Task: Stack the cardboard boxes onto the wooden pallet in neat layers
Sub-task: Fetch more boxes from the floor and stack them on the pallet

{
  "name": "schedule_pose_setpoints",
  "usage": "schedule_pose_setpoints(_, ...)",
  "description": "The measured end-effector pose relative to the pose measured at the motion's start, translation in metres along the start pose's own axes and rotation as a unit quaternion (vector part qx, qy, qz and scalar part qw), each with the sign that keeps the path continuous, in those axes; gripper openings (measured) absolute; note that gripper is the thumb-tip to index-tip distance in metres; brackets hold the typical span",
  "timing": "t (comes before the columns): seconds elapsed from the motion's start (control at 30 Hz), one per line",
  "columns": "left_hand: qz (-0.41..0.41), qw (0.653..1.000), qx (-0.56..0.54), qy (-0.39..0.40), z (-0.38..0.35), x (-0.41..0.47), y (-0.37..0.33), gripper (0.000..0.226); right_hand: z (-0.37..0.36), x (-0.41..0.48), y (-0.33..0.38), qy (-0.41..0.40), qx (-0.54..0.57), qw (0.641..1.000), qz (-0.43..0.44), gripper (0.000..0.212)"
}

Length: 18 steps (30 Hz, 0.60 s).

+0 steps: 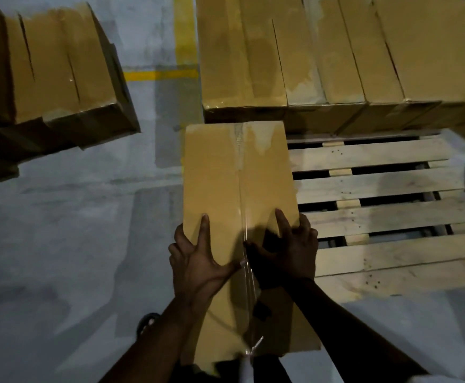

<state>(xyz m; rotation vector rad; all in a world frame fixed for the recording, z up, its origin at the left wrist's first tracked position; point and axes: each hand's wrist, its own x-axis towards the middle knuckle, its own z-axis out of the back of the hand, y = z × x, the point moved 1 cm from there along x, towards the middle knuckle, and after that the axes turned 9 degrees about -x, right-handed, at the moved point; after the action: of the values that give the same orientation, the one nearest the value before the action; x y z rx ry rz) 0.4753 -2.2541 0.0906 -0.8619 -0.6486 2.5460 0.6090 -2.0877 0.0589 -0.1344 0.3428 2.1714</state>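
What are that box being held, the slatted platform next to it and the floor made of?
The box looks like plain brown cardboard, matte, with glossy clear tape shining along its centre seam. The pallet seems bare, unpainted wood: pale slats with grain and dark nail heads. The floor is probably grey concrete, dull and patchy, with a painted yellow line.

The cardboard boxes point(239, 189) are tan-yellow with clear glossy tape seams — the wooden pallet point(378, 183) pale blond, the floor point(60, 244) mottled grey with yellow lines point(159, 75).
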Motion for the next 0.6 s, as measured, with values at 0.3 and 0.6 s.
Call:
schedule_pose_setpoints(0.3,-0.004,0.999,-0.015,-0.049,-0.058,0.043,-0.038,0.126,-0.007,0.065,-0.047,-0.007,0.025,1.0,-0.004,0.107)
schedule_pose_setpoints(0.6,0.01,0.998,0.052,-0.021,-0.081,0.13,-0.044,0.138,-0.052,0.143,-0.062,0.064,-0.012,0.997,0.044,0.106)
